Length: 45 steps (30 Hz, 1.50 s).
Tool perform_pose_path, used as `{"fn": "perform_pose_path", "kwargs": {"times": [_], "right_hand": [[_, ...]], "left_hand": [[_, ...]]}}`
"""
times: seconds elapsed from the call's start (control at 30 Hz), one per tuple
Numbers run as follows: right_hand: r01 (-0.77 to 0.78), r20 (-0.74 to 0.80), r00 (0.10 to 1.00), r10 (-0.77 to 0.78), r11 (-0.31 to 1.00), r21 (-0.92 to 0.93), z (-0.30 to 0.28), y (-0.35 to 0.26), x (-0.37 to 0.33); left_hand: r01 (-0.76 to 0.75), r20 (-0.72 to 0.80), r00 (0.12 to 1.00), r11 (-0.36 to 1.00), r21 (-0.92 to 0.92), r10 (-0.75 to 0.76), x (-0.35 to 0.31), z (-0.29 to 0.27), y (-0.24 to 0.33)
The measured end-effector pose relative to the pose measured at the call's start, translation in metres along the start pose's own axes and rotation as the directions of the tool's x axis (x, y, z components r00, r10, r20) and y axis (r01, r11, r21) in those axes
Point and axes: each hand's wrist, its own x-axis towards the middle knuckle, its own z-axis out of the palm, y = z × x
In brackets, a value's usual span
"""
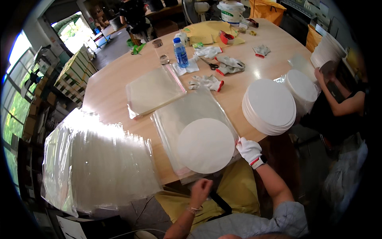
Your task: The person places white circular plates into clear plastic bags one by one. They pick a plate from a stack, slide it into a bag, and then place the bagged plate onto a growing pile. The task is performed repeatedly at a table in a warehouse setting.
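A white round disc (206, 145) lies at the near end of a stack of clear plastic bags (187, 109); I cannot tell whether it is inside the top bag or on it. My right hand (250, 151), in a white knit glove with a red cuff, pinches the bags' near right corner beside the disc. Bare and with curled fingers, my left hand (201, 192) is just off the table's front edge, below the disc. What its fingers hold, if anything, is hidden. To the right stands a tall stack of white discs (270, 105).
More clear bags (107, 163) hang over the table's left side; another bag pile (155, 89) lies farther back. Work gloves (207, 82), scissors (210, 63), a blue-capped water bottle (180, 53) and tape (226, 38) are on the table (113, 77). A co-worker's arm (338, 101) handles discs at right.
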Motion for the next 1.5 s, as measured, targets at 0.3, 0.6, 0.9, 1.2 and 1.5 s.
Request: {"fn": "perform_pose_path", "kwargs": {"times": [0.3,0.6,0.9,1.2,1.5], "right_hand": [[-0.311,0.076,0.95,0.302,0.902,0.301,-0.006,0.013,-0.007],[-0.547,0.527,0.837,0.147,0.208,0.811,-0.015,0.005,-0.011],[-0.29,0.295,0.956,-0.005,-0.185,0.939,-0.036,-0.062,-0.022],[-0.055,-0.073,0.89,-0.45,-0.264,0.963,-0.249,-0.259,0.081],[-0.042,0.023,0.667,-0.745,-0.007,0.999,-0.275,-0.383,0.14]], "left_hand": [[0.188,0.082,0.966,0.449,-0.874,-0.245,0.027,0.035,-0.009],[0.006,0.002,1.0,0.626,-0.78,-0.007,0.013,0.0,0.045],[-0.303,0.092,0.936,0.912,-0.276,0.339,-0.026,-0.079,0.099],[-0.691,-0.566,0.388,0.636,0.343,0.727,-0.12,-0.292,0.211],[0.029,-0.683,0.278,0.705,0.709,0.676,-0.122,-0.439,0.171]]}}
